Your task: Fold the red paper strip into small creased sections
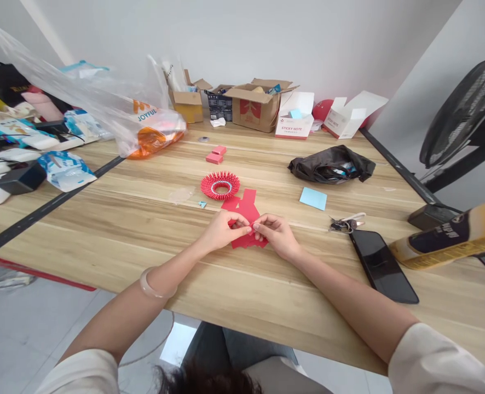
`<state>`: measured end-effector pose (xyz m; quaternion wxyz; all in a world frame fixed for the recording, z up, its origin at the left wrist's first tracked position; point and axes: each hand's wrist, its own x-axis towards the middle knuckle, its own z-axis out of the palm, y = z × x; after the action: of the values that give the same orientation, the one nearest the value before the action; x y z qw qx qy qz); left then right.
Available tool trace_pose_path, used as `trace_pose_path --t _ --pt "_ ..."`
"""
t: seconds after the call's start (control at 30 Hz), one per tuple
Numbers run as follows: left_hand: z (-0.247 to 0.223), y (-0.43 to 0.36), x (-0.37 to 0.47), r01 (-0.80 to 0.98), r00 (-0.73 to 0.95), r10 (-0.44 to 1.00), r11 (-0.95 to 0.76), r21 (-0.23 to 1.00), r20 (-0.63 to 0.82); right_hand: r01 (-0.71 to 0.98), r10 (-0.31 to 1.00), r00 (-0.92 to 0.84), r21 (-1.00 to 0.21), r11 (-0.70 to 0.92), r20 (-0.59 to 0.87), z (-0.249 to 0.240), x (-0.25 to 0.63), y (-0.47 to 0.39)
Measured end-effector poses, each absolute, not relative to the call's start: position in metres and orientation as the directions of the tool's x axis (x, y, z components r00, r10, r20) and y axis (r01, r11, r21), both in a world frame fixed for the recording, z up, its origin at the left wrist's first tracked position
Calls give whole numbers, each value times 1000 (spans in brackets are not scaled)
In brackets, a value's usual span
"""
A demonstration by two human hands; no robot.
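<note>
On the pale wood-grain bench [144,235], flat red paper slips [248,203] are overlapped; just above them, a small red paper piece [251,227] is pinched in the fingers of the left hand [223,230] and the right hand [281,236], and could be torn by uneven pulling.

Black fan [458,115], dark phone [384,266], keys [341,225]

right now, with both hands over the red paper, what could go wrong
The left hand and right hand meet over the loose red paper, so they might shift or crease it. The red ring sits close to the paper's far left side and could be nudged by a forward reach. The black phone lies beside the right forearm, which might bump it if swung outward.
</note>
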<state>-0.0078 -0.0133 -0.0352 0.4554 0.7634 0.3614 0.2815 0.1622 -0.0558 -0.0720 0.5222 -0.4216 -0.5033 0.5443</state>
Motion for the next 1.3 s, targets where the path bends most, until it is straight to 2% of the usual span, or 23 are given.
trace_pose_path --t 0.3,0.47,0.57,0.7,0.87,1.0,1.3 --pt "-38 -15 -8 337 623 778 -362 869 83 -64 982 -172 -996 65 75 -65 162 -60" --pt "-32 -16 -6 325 613 787 -333 885 71 -129 982 -167 -989 69 91 -67 162 -59" --pt "-29 -14 -5 301 581 813 -274 914 52 -184 990 -95 -979 88 106 -70 162 -57" --pt "-30 -12 -6 269 573 817 -103 958 -72 -234 990 -55 -965 114 130 -71 161 -56" --pt "-31 -12 -6 250 574 805 -1 968 -148 -168 985 -41 -973 161 170 -70 157 -61" --pt "-30 -11 -6 244 571 810 -13 970 -132 -116 973 -80 -972 207 216 -71 155 -63" --pt "-31 -12 -5 238 582 805 -31 971 -117 -12 974 -85 -978 210 210 -71 155 -66"
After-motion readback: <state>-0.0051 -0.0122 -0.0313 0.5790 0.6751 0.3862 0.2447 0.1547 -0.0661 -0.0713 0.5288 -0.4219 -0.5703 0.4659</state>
